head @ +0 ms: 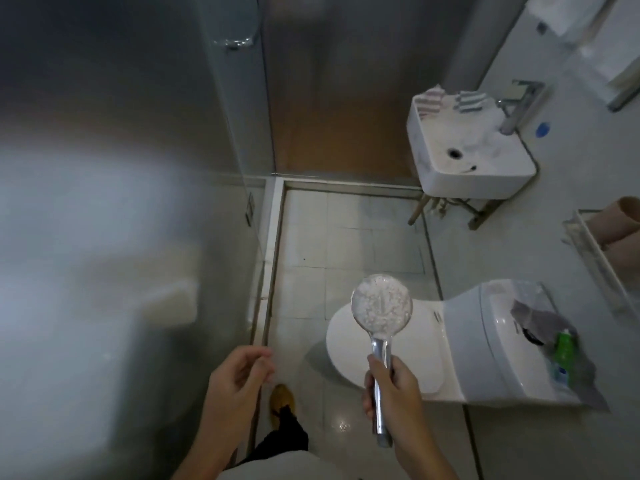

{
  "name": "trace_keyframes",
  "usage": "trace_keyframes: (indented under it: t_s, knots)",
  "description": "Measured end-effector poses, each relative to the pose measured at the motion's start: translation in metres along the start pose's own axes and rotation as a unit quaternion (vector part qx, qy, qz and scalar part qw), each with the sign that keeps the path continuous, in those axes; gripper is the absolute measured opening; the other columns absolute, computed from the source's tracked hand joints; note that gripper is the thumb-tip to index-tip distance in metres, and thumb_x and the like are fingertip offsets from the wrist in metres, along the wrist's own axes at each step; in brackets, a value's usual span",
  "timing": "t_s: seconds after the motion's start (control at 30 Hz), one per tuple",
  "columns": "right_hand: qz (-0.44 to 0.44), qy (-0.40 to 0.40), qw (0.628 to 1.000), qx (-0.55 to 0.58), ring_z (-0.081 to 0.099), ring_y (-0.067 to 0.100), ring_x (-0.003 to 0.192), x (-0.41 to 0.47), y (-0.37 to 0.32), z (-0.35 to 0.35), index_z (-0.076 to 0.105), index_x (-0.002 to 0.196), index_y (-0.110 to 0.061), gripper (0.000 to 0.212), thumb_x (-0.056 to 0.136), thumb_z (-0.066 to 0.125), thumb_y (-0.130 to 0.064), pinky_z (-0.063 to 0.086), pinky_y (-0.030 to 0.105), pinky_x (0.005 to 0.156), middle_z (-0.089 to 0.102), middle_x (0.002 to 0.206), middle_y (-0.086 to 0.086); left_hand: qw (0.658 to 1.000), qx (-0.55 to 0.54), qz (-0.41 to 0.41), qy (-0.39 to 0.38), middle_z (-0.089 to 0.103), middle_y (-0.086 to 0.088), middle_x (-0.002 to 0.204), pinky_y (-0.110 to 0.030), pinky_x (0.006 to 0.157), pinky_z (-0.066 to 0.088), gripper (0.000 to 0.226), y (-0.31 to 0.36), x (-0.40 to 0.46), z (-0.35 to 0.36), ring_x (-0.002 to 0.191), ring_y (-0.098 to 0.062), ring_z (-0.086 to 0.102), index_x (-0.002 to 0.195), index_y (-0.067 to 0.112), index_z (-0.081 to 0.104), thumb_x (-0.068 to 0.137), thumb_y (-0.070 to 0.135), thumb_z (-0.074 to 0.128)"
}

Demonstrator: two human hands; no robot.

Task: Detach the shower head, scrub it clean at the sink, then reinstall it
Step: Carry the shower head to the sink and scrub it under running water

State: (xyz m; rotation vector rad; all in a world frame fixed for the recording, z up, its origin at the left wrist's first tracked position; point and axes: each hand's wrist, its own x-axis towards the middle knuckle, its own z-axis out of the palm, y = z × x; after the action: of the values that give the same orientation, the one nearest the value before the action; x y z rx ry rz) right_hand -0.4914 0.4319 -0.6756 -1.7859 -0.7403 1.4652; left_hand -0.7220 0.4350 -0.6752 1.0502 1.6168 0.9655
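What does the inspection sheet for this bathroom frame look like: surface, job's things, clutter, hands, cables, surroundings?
Surface: pale tiled floor.
Job's things: shower head detached, no hose on it, face up; sink at upper right, apart.
Clutter: green tube and grey cloth on toilet tank.
Hands: right hand grips the shower head's handle; left hand loosely curled, holds nothing.
Cables: nothing seen.
Surroundings: glass partition at left; faucet behind the sink.

No text, label, brand or number can be read anywhere; the green tube (564, 351) on the toilet tank (502, 306) is too blurred to make out.
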Motion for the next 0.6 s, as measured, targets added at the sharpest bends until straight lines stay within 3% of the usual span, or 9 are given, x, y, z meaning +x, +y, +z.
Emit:
trace_keyframes:
  t_s: [0.23, 0.43, 0.6]
  knots:
    - [-0.005, -0.025, 1.000, -0.010, 0.055, 0.020, 0.048, 0.045, -0.046, 0.067, 0.055, 0.089, -0.002, 0.029, 0.099, 0.054, -0.030, 0.045, 0.027, 0.043, 0.057, 0.064, 0.010, 0.999, -0.030, 0.012, 0.018, 0.073, -0.001, 0.088, -0.016, 0.068, 0.057, 0.015, 0.021, 0.067, -0.035, 0.077, -0.014, 0.070, 0.096, 0.012, 0.066, 0.089, 0.001, 0.058]
    - [-0.015, -0.043, 0.999, -0.030, 0.054, 0.020, 0.045, 0.080, -0.076, 0.092, 0.055, 0.087, -0.003, 0.030, 0.099, 0.053, -0.030, 0.043, 0.027, 0.041, 0.057, 0.057, 0.009, 0.996, -0.063, 0.012, 0.061, 0.075, -0.001, 0.088, -0.014, 0.063, 0.057, 0.017, 0.028, 0.099, -0.054, 0.068, -0.012, 0.071, 0.091, 0.011, 0.068, 0.089, -0.003, 0.058]
    - [0.006, -0.060, 0.998, -0.023, 0.053, 0.017, 0.045, 0.116, -0.094, 0.109, 0.055, 0.090, 0.000, 0.033, 0.100, 0.052, -0.031, 0.045, 0.028, 0.042, 0.055, 0.065, 0.015, 0.994, -0.068, -0.026, 0.082, 0.075, -0.003, 0.082, -0.014, 0.064, 0.057, 0.017, 0.027, 0.138, -0.057, 0.070, -0.016, 0.071, 0.091, 0.010, 0.068, 0.091, -0.002, 0.056]
